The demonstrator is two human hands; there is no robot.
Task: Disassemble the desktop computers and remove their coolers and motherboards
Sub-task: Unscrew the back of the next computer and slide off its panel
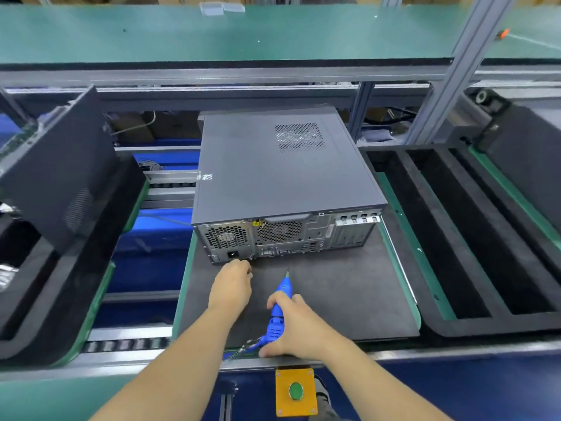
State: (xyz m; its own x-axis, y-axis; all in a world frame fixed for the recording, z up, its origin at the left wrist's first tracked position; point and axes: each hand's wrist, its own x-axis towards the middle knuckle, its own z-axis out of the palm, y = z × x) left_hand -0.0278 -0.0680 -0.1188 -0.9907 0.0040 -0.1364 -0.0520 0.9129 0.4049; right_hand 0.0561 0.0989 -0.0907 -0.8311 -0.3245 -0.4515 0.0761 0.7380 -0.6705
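1. Desktop computer (282,174) lies flat on its side on the dark mat (334,299) of our surface, its closed grey side panel facing up.
2. Its long axis runs away from us; the rear panel (288,235) with fan grilles, ports and power socket points toward us, and the front end is at the far side.
3. Our left hand (232,287) reaches to the lower left corner of the rear panel, near the power socket. The fingers are curled and their tips seem pinched together on something very small, but we cannot tell what it is, or whether they touch the case.
4. Our right hand (296,325) is wrapped around a blue electric screwdriver (278,314), the fingers closed tightly on its body. The bit points toward the rear panel and is apart from it.
5. Beside the mat on the right stands a black foam tray (455,232) with long slots; on the left another dark computer case (57,174) leans tilted.
6. Below our arms we see a yellow box with a green button (296,391).
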